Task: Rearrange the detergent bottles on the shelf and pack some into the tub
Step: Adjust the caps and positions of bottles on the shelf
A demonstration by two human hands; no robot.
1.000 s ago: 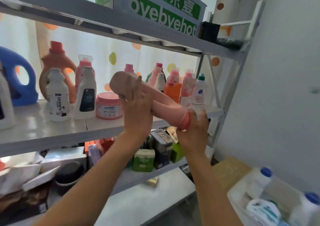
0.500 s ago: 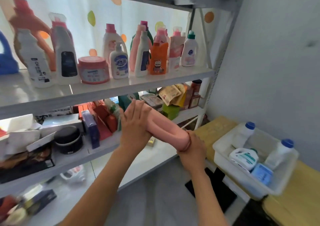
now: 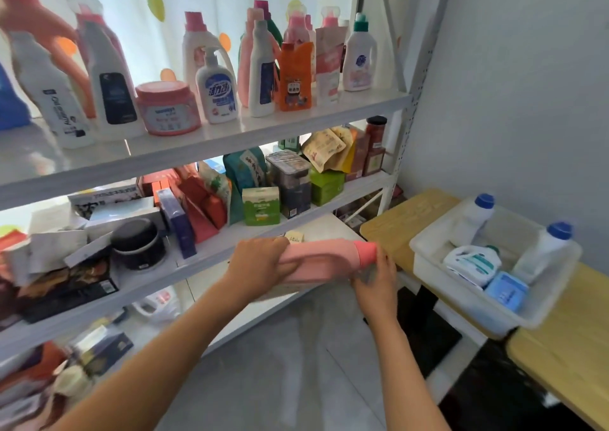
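A pink detergent bottle [image 3: 324, 260] lies sideways in the air in front of the lower shelves, its darker pink cap pointing right. My left hand [image 3: 260, 265] grips its base end. My right hand [image 3: 375, 280] holds it from below at the cap end. To the right, a white tub [image 3: 438, 270] stands on a wooden table, holding two white bottles with blue caps, a white and teal bottle and a small blue pack. Several detergent bottles stand on the upper shelf [image 3: 296, 124].
The middle shelf [image 3: 211, 252] is packed with boxes, pouches and a black pot. A wooden table [image 3: 395, 223] runs along the grey wall at right. Grey floor lies open below my arms. The shelf's upright post [image 3: 400, 153] stands between the shelves and the table.
The pink bottle has come down from the upper shelf level to below the middle shelf and moved right toward the tub, turning nearly level. Both hands kept hold of it.
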